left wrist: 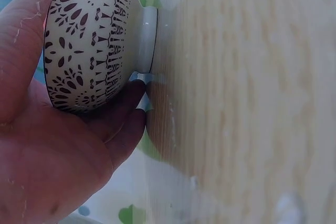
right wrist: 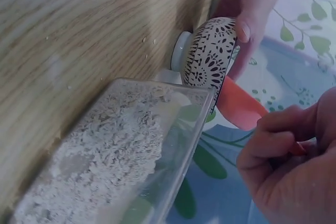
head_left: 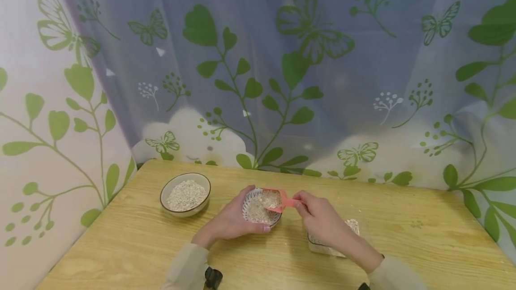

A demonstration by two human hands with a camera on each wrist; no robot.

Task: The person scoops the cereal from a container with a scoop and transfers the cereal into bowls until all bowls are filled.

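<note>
With fingers of the left hand (head_left: 234,219) curled round its side, gripping the patterned bowl (left wrist: 89,40), likely for steadiness; with those of the right hand (head_left: 322,216), pinching the pink scoop (head_left: 286,202), head over the bowl's flakes (head_left: 257,211), perhaps to limit spilling. With a clear box (head_left: 322,249) behind the right fingers, seemingly for easy reach, and a second bowl (head_left: 183,213) well left of the left ones.
</note>
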